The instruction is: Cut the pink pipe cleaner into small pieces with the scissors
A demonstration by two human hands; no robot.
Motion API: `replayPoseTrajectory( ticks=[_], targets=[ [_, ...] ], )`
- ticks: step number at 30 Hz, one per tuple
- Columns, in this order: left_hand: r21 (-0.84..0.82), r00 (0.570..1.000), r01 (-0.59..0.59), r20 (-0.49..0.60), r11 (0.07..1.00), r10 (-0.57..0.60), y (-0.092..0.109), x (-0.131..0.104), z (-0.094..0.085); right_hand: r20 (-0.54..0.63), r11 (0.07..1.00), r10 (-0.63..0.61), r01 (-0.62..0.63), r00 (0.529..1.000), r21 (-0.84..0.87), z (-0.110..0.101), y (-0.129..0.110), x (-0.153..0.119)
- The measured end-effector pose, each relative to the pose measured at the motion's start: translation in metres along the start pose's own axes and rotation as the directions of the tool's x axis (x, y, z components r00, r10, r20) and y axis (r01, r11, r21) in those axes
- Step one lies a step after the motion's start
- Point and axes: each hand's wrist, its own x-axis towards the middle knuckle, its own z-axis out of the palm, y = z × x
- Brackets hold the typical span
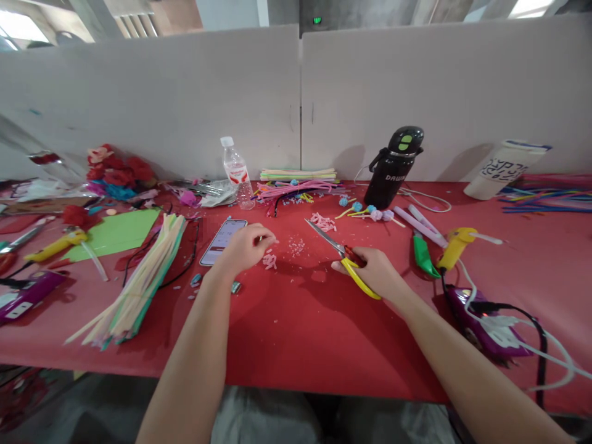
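My right hand [372, 271] grips a pair of scissors [327, 236] with yellow handles. Their blades point up and to the left across the red table. My left hand [250, 246] is closed, thumb and fingertips drawn together; whatever they may hold is too small to make out. Just below those fingertips lies a small heap of pink cut pieces [269, 259]. Another pile of pink pieces [322, 222] sits beyond the scissor tips. Tiny pale scraps [296, 246] are scattered between my hands. A lit phone [217, 242] lies partly behind my left hand.
Left of my arm is a bundle of pale fuzzy stems [143, 277]. A water bottle [238, 176], pink stems [298, 189] and a black flask [393, 169] stand or lie along the back. On the right are a yellow glue gun [456, 246] and a purple power strip [490, 327] with cables.
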Motion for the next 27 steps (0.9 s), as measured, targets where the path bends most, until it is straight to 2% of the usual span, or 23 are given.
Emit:
replayPoseTrajectory(
  ticks=[3, 5, 9, 12, 14, 16, 18, 22, 24, 27],
  targets=[
    [0.054, 0.994, 0.044, 0.099, 0.998, -0.049, -0.009, -0.003, -0.005, 0.008, 1.000, -0.006, 0.006, 1.000, 0.016, 0.000, 0.000, 0.000],
    [0.088, 0.992, 0.080, 0.094, 0.993, -0.088, -0.011, -0.004, -0.006, 0.011, 1.000, -0.006, 0.006, 1.000, 0.015, 0.000, -0.001, 0.000],
    [0.108, 0.991, 0.125, -0.069, 0.986, -0.119, -0.009, -0.004, -0.005, -0.043, 1.000, -0.006, 0.006, 0.999, -0.009, 0.000, 0.001, 0.002],
    [0.083, 0.961, 0.169, -0.236, 0.982, -0.145, -0.008, -0.001, -0.003, -0.139, 1.000, 0.012, -0.015, 0.990, -0.020, 0.000, 0.005, 0.004],
    [0.078, 0.957, 0.168, -0.251, 0.983, -0.144, -0.005, 0.005, 0.001, -0.199, 0.999, 0.038, -0.041, 0.979, -0.009, -0.001, 0.010, 0.006],
    [0.066, 0.978, 0.141, -0.167, 0.988, -0.128, -0.001, 0.015, 0.009, -0.237, 0.999, 0.043, -0.046, 0.971, -0.005, -0.004, 0.014, 0.009],
    [0.049, 0.981, 0.168, -0.104, 0.985, -0.162, 0.005, 0.029, 0.021, -0.246, 0.998, 0.054, -0.060, 0.968, -0.015, -0.006, 0.017, 0.010],
    [0.101, 0.958, 0.279, -0.092, 0.955, -0.271, 0.013, 0.063, 0.053, -0.232, 0.996, 0.070, -0.081, 0.970, -0.038, -0.009, 0.020, 0.012],
    [0.095, 0.964, 0.264, -0.029, 0.960, -0.263, 0.012, 0.081, 0.069, -0.250, 0.998, 0.064, -0.066, 0.966, 0.003, -0.009, 0.021, 0.013],
    [0.091, 0.967, 0.255, 0.000, 0.963, -0.256, 0.009, 0.105, 0.088, -0.268, 0.995, 0.102, -0.102, 0.958, 0.017, -0.010, 0.023, 0.015]
  ],
)
